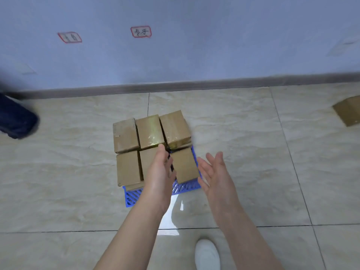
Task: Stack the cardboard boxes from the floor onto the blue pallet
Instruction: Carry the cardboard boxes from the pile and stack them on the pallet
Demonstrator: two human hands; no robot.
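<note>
Beige tiled floor (58, 172) fills the lower frame, with a pale blue wall (194, 51) above and a grey baseboard (194, 83) between them.

The blue pallet (134, 197) sits on the floor mid-frame. Its slatted front and right edges show. On it are stacked cardboard boxes (136, 149), six tops visible in two rows of three.
- Back row: back left box (125, 136); back middle box (150, 131) with shiny tape; back right box (175, 127), turned slightly askew from the rest.
- Front row: front left box (128, 167); front middle box (149, 158), mostly hidden by a hand; front right box (185, 165), with a small gap of blue behind it.
- The edge of a lower layer shows under the front left box.

Two bare forearms come in from the bottom.
- The left hand (161, 172) is back up, fingers straight and together, gripping nothing. It is over the front middle box, fingertips at the seam between the rows. Contact with the box: cannot tell.
- The right hand (212, 172) has its palm facing left, fingers spread and relaxed, holding nothing. It is just beside the right side of the front right box. Touching or not: cannot tell.

A dark blue blurred thing (15, 117) is at the left edge. A loose box (348, 112) lies on the floor at the far right edge, cut by the frame and well apart from the pallet. A white shoe (207, 254) is at bottom centre. Two red-bordered labels (140, 31) are on the wall, writing unreadable.
</note>
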